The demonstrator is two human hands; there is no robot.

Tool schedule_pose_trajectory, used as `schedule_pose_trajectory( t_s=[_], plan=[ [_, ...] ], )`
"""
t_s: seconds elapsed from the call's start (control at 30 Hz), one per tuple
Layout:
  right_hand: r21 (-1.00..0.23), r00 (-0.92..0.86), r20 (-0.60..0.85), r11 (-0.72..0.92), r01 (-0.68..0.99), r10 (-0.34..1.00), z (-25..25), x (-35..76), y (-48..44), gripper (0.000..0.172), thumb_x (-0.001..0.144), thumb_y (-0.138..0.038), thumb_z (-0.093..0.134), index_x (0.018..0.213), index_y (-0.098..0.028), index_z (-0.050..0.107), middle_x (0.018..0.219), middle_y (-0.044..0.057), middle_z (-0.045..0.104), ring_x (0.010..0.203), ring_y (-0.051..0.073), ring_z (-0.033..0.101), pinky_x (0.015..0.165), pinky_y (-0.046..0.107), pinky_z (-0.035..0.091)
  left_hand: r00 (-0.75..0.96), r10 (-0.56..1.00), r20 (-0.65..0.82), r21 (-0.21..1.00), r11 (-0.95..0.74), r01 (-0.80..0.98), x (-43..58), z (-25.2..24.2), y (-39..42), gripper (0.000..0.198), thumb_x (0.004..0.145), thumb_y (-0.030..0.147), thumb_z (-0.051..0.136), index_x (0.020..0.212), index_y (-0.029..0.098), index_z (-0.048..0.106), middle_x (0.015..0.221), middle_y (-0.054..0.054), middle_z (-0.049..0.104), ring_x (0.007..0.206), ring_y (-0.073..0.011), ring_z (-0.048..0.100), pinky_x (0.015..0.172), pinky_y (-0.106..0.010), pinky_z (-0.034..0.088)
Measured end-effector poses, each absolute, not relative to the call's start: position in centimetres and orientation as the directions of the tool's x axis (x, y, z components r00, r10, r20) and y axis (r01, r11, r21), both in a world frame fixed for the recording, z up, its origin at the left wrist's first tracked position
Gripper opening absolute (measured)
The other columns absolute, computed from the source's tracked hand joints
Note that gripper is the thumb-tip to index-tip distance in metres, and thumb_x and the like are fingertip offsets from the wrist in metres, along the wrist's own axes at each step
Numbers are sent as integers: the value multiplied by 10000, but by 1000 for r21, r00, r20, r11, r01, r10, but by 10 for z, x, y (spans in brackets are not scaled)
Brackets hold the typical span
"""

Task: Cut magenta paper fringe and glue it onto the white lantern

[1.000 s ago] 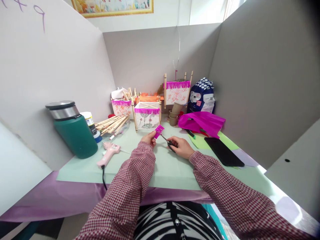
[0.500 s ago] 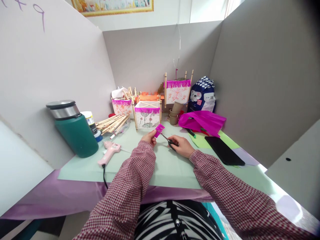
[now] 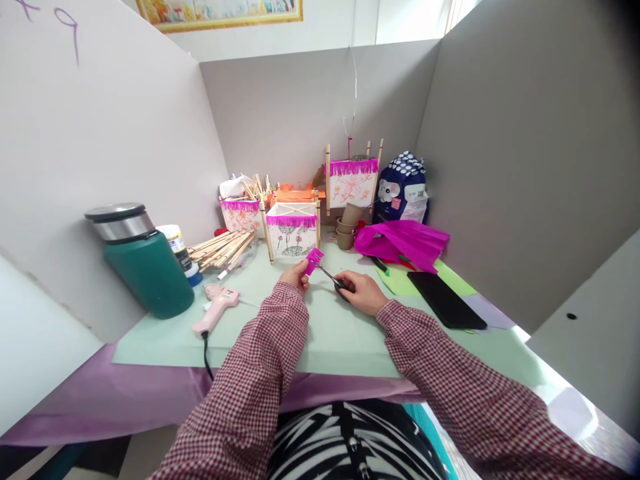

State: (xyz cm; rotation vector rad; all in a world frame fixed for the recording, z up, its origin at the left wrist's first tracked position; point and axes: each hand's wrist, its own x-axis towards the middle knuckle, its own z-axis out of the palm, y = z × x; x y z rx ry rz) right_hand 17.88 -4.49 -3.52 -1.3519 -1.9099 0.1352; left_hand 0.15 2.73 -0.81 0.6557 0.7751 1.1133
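My left hand (image 3: pixel 296 276) pinches a small piece of magenta paper (image 3: pixel 313 261) that has slits cut into one edge. In my right hand (image 3: pixel 363 292) is a pair of scissors (image 3: pixel 341 285) with dark handles, the blades pointing left at the paper's slit edge. Whether the blades touch the paper is hard to make out. Just behind the paper stands a square lantern (image 3: pixel 293 235) of white drawn-on panels, wooden sticks and a magenta fringe. A similar lantern (image 3: pixel 353 185) hangs from a wire farther back.
A green bottle (image 3: pixel 147 267) and a pink glue gun (image 3: pixel 217 309) with its cord are on the left, near bundled wooden sticks (image 3: pixel 225 248). To the right are a black phone (image 3: pixel 447 300), magenta paper sheets (image 3: pixel 405 241), stacked brown cups (image 3: pixel 346 233) and a blue bag (image 3: pixel 401 190). Grey partitions enclose the table.
The view has shifted slightly. My left hand and the magenta paper have turned a little against the scissors; both hands keep their holds.
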Motion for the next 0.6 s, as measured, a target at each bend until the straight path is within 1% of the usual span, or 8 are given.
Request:
schedule_pose_trajectory(
  t_s=[0.17, 0.37, 0.5, 0.6],
  plan=[
    [-492, -125, 532, 426, 760, 838, -35, 179, -46, 246, 747, -273, 596, 974, -187, 636, 655, -4, 584, 573, 116, 487, 547, 228, 354, 238, 950, -204, 789, 304, -535, 1, -9, 28, 194, 691, 217, 707, 793, 148, 557, 540, 59, 494, 322, -5, 338, 308, -133, 240],
    [-511, -140, 509, 429, 744, 849, -36, 179, -46, 264, 750, -272, 589, 999, -192, 627, 685, -2, 598, 571, 114, 493, 544, 226, 359, 247, 943, -223, 769, 326, -549, 1, -10, 31, 231, 656, 222, 733, 767, 154, 543, 502, 76, 457, 314, -2, 317, 306, -125, 214],
    [-517, -147, 497, 428, 741, 855, -35, 178, -45, 257, 755, -283, 587, 992, -188, 624, 678, -3, 593, 573, 116, 494, 546, 226, 362, 238, 946, -221, 768, 319, -555, 0, -9, 31, 221, 666, 218, 725, 772, 149, 543, 509, 71, 478, 311, -1, 317, 308, -128, 214],
    [-517, -147, 500, 431, 740, 853, -36, 178, -45, 259, 751, -290, 596, 988, -189, 624, 672, -7, 586, 576, 115, 493, 548, 225, 366, 232, 948, -219, 770, 314, -555, 0, -8, 30, 209, 677, 218, 717, 770, 147, 544, 491, 75, 458, 309, -5, 319, 306, -130, 217]
  ],
)
